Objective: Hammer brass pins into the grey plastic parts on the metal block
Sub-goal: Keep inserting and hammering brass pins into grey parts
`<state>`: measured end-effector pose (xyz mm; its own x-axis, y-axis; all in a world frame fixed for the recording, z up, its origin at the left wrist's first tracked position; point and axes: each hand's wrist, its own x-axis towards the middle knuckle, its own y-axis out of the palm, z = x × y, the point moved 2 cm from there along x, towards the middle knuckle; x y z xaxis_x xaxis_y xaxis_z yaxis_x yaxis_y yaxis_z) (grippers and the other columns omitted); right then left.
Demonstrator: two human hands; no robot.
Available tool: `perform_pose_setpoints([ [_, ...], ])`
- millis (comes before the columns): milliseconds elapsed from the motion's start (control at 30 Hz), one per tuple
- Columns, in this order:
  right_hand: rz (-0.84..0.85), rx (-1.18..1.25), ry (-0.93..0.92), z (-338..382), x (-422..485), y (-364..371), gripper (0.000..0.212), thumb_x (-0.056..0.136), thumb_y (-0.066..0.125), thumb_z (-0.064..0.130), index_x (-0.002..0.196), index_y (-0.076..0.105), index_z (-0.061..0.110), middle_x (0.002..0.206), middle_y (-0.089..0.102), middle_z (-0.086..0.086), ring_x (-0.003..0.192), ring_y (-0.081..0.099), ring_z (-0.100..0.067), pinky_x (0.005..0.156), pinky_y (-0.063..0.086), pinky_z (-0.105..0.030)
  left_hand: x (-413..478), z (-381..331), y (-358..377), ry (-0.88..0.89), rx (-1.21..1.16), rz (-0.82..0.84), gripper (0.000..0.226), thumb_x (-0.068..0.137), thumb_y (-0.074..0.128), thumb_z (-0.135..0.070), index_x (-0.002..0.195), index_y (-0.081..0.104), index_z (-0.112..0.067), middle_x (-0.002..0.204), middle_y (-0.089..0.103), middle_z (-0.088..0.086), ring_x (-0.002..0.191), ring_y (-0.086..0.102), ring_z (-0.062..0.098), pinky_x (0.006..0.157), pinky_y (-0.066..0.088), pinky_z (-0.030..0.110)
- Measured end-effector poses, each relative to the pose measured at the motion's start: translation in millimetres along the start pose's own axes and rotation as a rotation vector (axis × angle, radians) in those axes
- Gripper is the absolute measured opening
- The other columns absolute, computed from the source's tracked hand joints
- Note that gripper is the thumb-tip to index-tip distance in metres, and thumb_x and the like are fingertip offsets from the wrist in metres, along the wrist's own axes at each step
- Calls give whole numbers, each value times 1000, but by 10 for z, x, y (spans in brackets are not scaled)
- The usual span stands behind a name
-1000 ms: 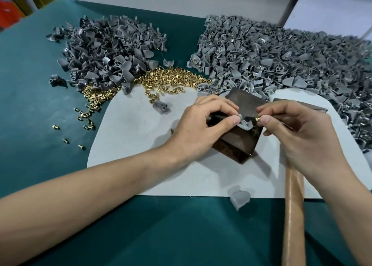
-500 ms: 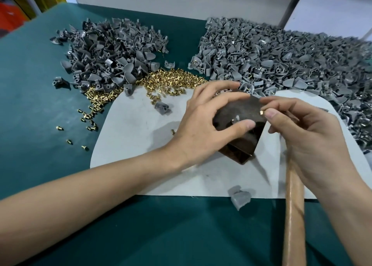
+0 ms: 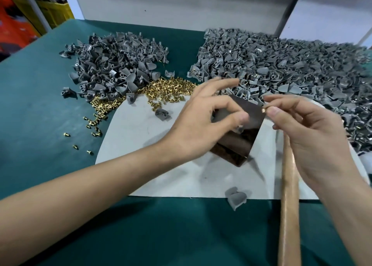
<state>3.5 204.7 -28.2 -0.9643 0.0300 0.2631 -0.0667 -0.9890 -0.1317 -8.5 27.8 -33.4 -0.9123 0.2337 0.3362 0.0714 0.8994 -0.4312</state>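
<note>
A brass pin [image 3: 263, 110] sits pinched between our right hand [image 3: 314, 136] thumb and forefinger, just above the metal block [image 3: 239, 132] on the white sheet [image 3: 153, 145]. Our left hand [image 3: 203, 122] hovers over the block, fingers spread and empty.

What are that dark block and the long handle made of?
The dark block looks like polished metal, since its top mirrors the fingers. The long handle looks like bare, light wood, smooth and matte, though its grain is blurred.

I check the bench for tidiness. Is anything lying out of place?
Yes. A few brass pins lie scattered on the green mat, apart from the main pin pile. One grey part sits alone at the white sheet's near edge.
</note>
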Motion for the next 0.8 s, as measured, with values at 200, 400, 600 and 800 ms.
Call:
perform_pose_setpoints([
  [200, 73, -449, -128, -171, -9, 168, 24, 82, 69, 6, 76, 63, 29, 97, 62, 9, 88, 57, 2, 75, 42, -12, -93, 304, 86, -153, 116, 77, 22, 88, 68, -23, 109, 64, -24, 126, 52, -10, 123, 39, 6, 103, 34, 33],
  [400, 46, -475, -151, -238, 8, 190, 23, 81, 69, 2, 76, 64, 24, 92, 61, 12, 86, 58, -1, 81, 46, -19, -108, 329, 196, -126, 18, -42, 9, 88, 67, -15, 93, 70, -21, 123, 55, -8, 122, 42, 7, 100, 37, 27],
  [600, 44, -543, -176, -208, -6, 221, 19, 81, 70, 4, 77, 65, 22, 91, 60, 17, 88, 58, -4, 87, 49, -38, -132, 341, 225, -104, -48, -72, 7, 88, 67, -13, 94, 70, -14, 120, 57, -6, 119, 45, 6, 101, 41, 29],
  [800, 39, -679, -299, -208, -41, 234, 12, 81, 70, 2, 80, 66, 13, 96, 61, 3, 84, 57, -14, 89, 47, -36, -129, 360, 220, -93, -111, -66, 3, 88, 68, -13, 89, 69, -16, 115, 59, -7, 117, 49, 8, 97, 38, 19],
])
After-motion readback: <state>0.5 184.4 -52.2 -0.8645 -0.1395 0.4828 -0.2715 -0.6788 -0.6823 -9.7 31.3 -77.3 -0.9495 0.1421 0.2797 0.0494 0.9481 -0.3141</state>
